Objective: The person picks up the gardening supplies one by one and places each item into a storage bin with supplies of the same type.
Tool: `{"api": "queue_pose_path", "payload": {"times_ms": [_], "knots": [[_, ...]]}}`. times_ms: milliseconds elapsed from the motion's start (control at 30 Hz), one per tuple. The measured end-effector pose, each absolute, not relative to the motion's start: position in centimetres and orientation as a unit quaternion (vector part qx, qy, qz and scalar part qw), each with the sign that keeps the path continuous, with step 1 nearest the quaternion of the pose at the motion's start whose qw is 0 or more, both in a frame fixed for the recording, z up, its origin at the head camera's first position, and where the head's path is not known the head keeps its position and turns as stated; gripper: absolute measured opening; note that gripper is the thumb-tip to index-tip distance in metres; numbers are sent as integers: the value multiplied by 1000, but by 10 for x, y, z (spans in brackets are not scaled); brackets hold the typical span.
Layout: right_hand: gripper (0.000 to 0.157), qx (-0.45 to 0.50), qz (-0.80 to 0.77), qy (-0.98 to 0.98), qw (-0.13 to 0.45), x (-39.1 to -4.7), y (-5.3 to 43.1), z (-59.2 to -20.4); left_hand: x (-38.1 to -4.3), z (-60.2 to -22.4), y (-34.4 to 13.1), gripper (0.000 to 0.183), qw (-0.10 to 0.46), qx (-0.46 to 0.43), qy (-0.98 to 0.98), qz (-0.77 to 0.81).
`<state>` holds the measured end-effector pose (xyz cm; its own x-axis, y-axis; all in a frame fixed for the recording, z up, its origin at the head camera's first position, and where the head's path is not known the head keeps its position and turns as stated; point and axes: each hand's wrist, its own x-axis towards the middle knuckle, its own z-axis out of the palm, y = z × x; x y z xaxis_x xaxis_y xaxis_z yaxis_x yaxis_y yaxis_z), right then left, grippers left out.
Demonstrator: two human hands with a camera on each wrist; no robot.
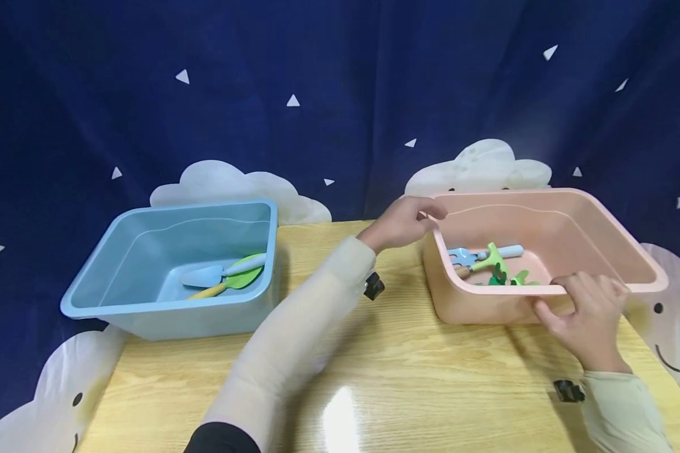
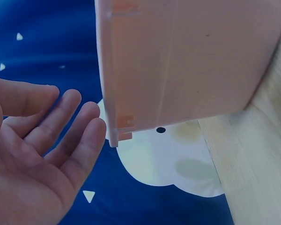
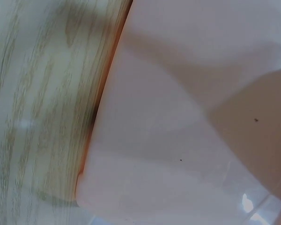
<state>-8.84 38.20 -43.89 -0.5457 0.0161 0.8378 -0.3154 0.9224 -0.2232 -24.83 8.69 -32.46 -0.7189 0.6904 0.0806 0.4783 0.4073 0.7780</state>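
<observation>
My right hand [image 1: 592, 314] grips the front rim of a pink plastic bin [image 1: 487, 308], fingers over the edge and thumb against the outer wall. Beside the bin's left rim is my left hand [image 1: 402, 221], its fingers loosely bent with nothing in them; the left wrist view shows the fingertips [image 2: 91, 129] close to the rim. Inside the bin lie a light blue hand fork [image 1: 463, 256], a green rake head [image 1: 494, 257] on a wooden handle, and green pieces [image 1: 521, 278] partly hidden by the front wall. The right wrist view shows only bin wall [image 3: 178, 117] and tabletop.
A blue bin [image 1: 170, 318] stands at the left of the wooden table [image 1: 419, 377]. In it lie a light blue trowel [image 1: 204, 275] and a green trowel [image 1: 243, 278] with a yellow handle. A dark blue curtain [image 1: 340, 113] with white clouds hangs behind.
</observation>
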Motion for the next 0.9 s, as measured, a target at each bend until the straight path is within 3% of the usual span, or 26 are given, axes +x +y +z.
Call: {"api": "queue_pose_path", "payload": {"times_ms": [333,900], "knots": [[65,94,183,-861,464,-88,382,-436,-218,-333,49,34,124,366,831,400],[68,97,179,-865,459,-87,382,-433,-154,-370,-47,36,-14,423,870,255]]}}
